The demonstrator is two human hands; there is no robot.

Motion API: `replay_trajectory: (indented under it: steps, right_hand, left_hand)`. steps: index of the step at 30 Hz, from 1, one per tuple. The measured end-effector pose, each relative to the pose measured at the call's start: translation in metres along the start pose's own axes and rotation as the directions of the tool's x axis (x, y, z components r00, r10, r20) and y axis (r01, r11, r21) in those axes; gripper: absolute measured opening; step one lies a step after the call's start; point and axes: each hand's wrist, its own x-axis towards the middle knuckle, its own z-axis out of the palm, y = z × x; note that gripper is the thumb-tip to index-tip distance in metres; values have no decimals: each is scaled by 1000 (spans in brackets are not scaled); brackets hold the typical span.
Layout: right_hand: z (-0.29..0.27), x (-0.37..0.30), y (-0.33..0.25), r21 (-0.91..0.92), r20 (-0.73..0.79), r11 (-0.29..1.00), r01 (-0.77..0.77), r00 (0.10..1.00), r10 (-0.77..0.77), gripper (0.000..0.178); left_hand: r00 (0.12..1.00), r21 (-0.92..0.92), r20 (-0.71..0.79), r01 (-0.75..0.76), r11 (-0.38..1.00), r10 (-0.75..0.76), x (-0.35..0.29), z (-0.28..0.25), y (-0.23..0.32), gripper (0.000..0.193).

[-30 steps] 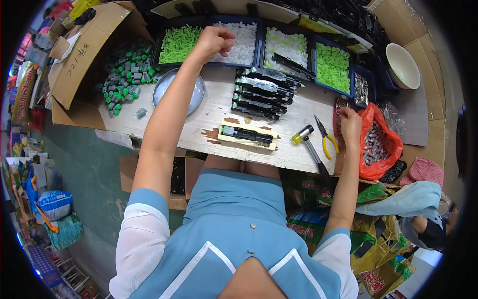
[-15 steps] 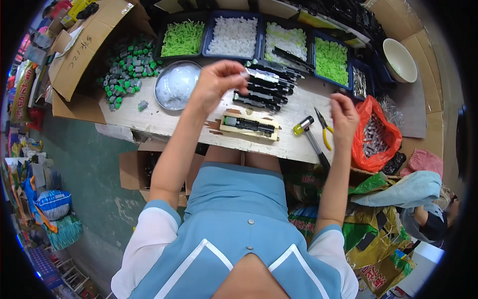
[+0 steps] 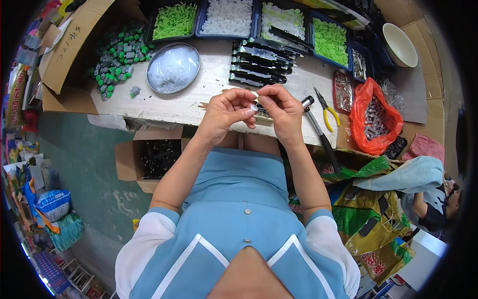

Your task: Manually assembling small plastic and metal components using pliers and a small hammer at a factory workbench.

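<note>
My left hand (image 3: 226, 114) is closed in a pinch on a small white plastic piece (image 3: 254, 107) near the table's front edge. Close beside it, my right hand (image 3: 283, 113) pinches thumb against fingers; whatever is between them is too small to name. Both hands nearly meet above a holder with a black mechanism, now mostly hidden beneath them. Just beyond lies a stack of long black mechanisms (image 3: 259, 65). A hammer (image 3: 318, 132) rests right of my right hand, with yellow-handled pliers (image 3: 327, 113) beyond it.
Trays of light-green sticks (image 3: 174, 21), white pieces (image 3: 226, 19) and green pieces (image 3: 329, 44) line the back. At left are a round metal dish (image 3: 174, 68) and a pile of grey-green motors (image 3: 117, 60). An orange-red bag (image 3: 373, 119) of metal parts stands at right.
My hands have come together from wide apart, the left moving right and nearer, the right moving left. They now cover the holder. The whole view has shifted slightly.
</note>
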Motion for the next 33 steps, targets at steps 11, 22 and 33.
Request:
replay_trajectory:
  steps: [11,22,33]
  right_hand:
    - [2,3,-2,-166,5,977,131,991,-132,7]
    - [-1,4,5,-307,48,926,220,975,-216,14]
    - [0,-4,12,-108,70,994,-15,997,23,13]
  left_hand:
    - [1000,24,0,-25,999,25,-1,-1,4,27]
    - [993,17,-99,-69,997,71,-4,-3,-7,24]
    - [982,-83,-168,-103,991,88,-7,-7,-17,21]
